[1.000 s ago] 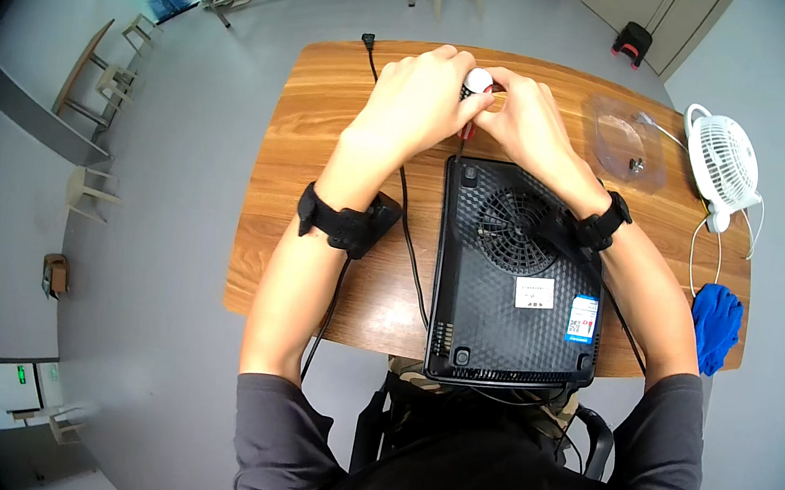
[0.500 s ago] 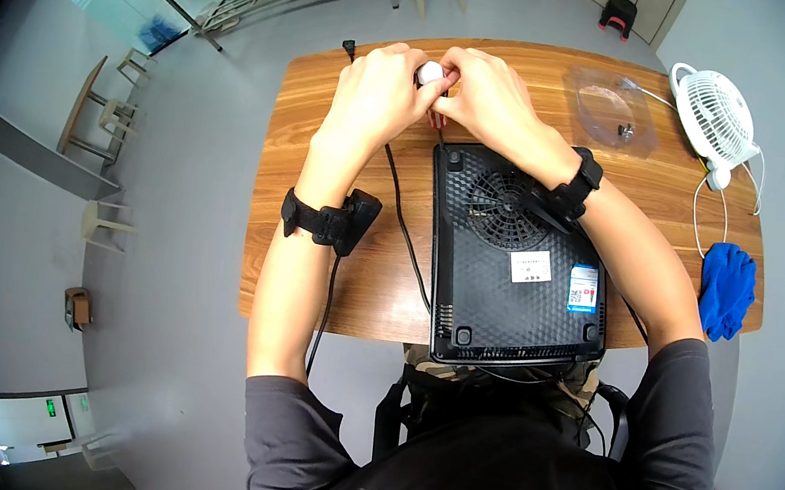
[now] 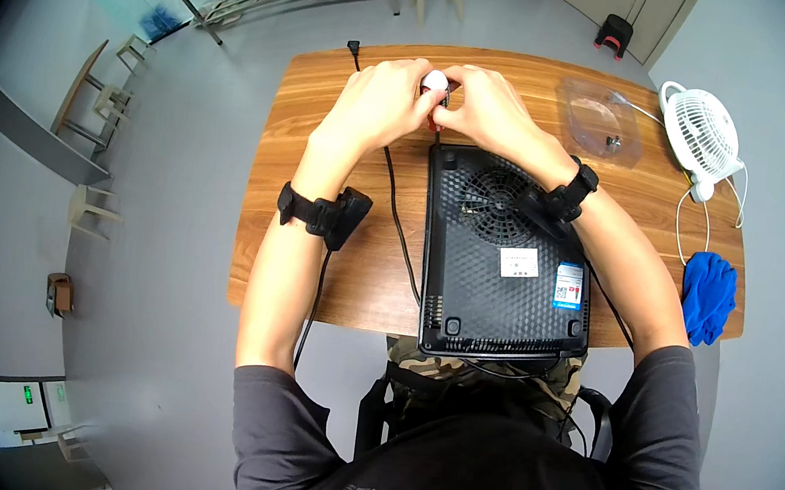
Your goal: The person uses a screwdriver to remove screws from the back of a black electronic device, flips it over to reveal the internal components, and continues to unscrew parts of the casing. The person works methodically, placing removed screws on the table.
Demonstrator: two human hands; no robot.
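Both hands meet beyond the far end of an upturned black appliance, probably an induction cooker (image 3: pixel 475 296), lying on the wooden table. Its underside shows a round fan grille, small feet and two labels. My left hand (image 3: pixel 385 95) is closed around a small thing with a white rounded end (image 3: pixel 435 81) and a bit of red below; its kind is mostly hidden. The fingertips of my right hand (image 3: pixel 490 109) pinch the same thing from the other side. A black power cord (image 3: pixel 394 196) runs past my left hand, its plug (image 3: pixel 353 47) at the table's far edge.
A clear plastic tray (image 3: pixel 575 142) with small metal pieces lies right of my right hand. A white fan (image 3: pixel 703 132) with a cable stands at the far right, a blue cloth (image 3: pixel 708 296) nearer along the right edge. Black straps with boxes circle both wrists.
The view has shifted slightly, so the table and its things sit a little differently in the picture. Both hands keep their hold on the white-ended thing, with the fingers moved only slightly.
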